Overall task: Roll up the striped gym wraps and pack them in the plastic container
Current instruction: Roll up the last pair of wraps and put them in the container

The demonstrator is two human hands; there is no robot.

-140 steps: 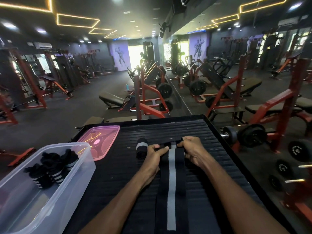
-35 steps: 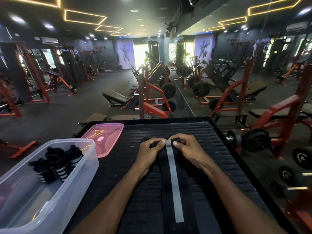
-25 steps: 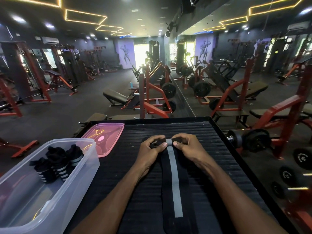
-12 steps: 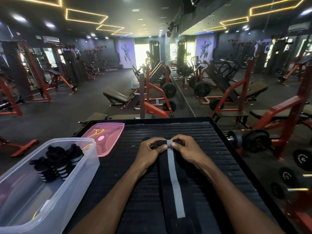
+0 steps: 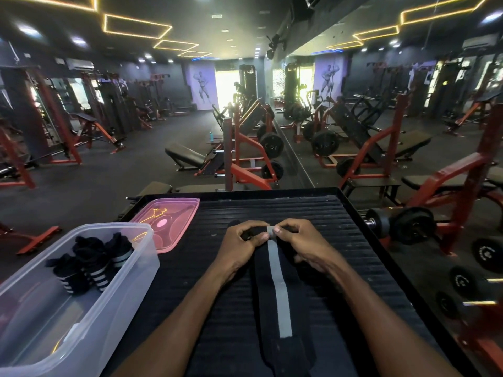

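Both hands, left hand (image 5: 239,247) and right hand (image 5: 302,244), pinched the rolled far end of the striped wrap (image 5: 277,289) on the black mat (image 5: 340,240), with the plastic container (image 5: 89,303) of rolled wraps (image 5: 92,261) off left.

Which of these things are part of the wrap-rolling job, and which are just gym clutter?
Part of the job: left hand, right hand, striped wrap, plastic container, rolled wraps, pink lid.

Just lying about: dumbbell, weight benches.
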